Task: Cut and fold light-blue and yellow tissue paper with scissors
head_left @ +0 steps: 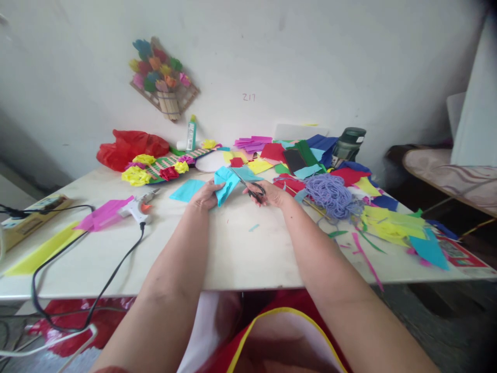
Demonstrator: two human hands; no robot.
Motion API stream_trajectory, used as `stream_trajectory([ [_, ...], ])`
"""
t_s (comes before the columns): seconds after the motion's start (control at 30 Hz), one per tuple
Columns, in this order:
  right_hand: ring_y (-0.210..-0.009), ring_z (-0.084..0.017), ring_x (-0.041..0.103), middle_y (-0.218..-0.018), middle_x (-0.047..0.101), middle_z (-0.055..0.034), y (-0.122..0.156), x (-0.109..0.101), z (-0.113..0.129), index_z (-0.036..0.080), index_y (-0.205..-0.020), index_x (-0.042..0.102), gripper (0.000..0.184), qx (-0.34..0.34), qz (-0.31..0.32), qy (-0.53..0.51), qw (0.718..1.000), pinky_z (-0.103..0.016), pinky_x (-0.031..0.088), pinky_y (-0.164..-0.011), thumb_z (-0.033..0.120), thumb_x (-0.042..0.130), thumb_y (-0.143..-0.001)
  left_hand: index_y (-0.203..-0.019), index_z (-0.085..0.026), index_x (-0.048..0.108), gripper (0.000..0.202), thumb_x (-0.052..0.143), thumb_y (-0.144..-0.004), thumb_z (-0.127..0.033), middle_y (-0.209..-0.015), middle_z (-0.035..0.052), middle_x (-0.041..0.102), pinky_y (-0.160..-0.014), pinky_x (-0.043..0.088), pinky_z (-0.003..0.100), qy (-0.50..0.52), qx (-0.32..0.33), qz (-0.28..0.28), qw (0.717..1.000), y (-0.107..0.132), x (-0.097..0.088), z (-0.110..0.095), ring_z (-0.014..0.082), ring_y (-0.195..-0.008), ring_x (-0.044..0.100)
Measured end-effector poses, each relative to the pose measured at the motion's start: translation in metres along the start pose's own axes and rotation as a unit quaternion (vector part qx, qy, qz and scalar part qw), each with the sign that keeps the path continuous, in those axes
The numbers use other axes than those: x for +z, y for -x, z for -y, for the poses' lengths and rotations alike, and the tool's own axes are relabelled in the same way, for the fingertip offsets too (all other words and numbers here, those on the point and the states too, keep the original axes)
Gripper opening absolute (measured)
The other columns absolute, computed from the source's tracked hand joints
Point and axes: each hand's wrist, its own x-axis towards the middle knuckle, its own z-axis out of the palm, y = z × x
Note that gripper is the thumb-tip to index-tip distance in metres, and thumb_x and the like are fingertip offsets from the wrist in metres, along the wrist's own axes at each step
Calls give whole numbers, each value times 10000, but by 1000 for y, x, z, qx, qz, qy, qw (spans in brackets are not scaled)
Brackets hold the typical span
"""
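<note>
My left hand [206,196] grips a folded piece of light blue crepe paper [225,185] above the middle of the table. Black-handled scissors [254,191] are in my right hand [271,194], with the fingers round the handles. Their blades point up and left, at the right edge of the folded paper; whether they cut into it I cannot tell. Flat on the table, just left of my left hand, lies another light blue sheet [187,190]. A small blue scrap [253,228] rests between my forearms.
On the left are a glue gun [135,210] with its cable, a pink sheet [104,213] and a power strip [37,212]. Paper flowers [135,175] lie behind. Purple yarn [330,196], coloured paper [392,224] and a dark bottle [348,144] crowd the right.
</note>
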Motion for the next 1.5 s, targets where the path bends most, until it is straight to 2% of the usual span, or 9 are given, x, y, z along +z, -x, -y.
stream_trajectory([
  [0.47, -325, -55, 444, -455, 522, 45, -4, 6, 2, 118, -819, 601, 317, 13, -33, -18, 999, -173, 215, -286, 434, 582, -791, -1071, -137, 622, 416, 593, -692, 33, -903, 83, 713, -808, 562, 307, 8, -12, -15, 1000, 0, -1, -1, 219, -834, 682],
  [0.7, -313, -41, 404, -436, 491, 60, -4, 11, 6, 129, -757, 583, 217, 11, -56, 5, 998, -165, 198, -287, 345, 599, -778, -1116, -135, 601, 433, 620, -702, -8, -920, 101, 711, -797, 565, 308, 11, -13, -10, 1000, -4, -7, 0, 233, -835, 682],
  [0.9, -310, -36, 390, -423, 475, 64, -7, 12, 6, 131, -702, 563, 176, 14, -68, 15, 998, -157, 271, -315, 290, 619, -750, -1114, -112, 600, 439, 621, -691, 5, -931, 115, 708, -798, 563, 303, 20, -12, -11, 1000, -6, -10, 0, 242, -853, 678],
  [1.1, -318, -43, 419, -449, 506, 51, -5, 11, 3, 126, -796, 596, 215, 18, -56, 7, 998, -156, 203, -283, 338, 612, -763, -1151, -133, 587, 454, 616, -711, -25, -961, 118, 703, -810, 561, 336, 26, -24, -10, 999, -6, -9, 1, 257, -871, 672],
  [1.33, -341, -68, 472, -472, 545, 36, -5, 8, -1, 123, -845, 593, 329, 19, -34, -14, 999, -171, 237, -284, 443, 600, -770, -1120, -111, 601, 450, 634, -683, -11, -915, 119, 712, -810, 557, 328, 7, -20, 9, 1000, -3, -5, 1, 262, -852, 676],
  [1.5, -361, -73, 491, -476, 548, 28, -6, 10, -3, 118, -838, 587, 385, 19, -34, -17, 999, -171, 241, -289, 495, 595, -763, -1160, -133, 581, 543, 603, -650, 51, -903, 99, 717, -817, 551, 322, -1, -20, 23, 1000, -1, -1, 1, 254, -856, 676],
])
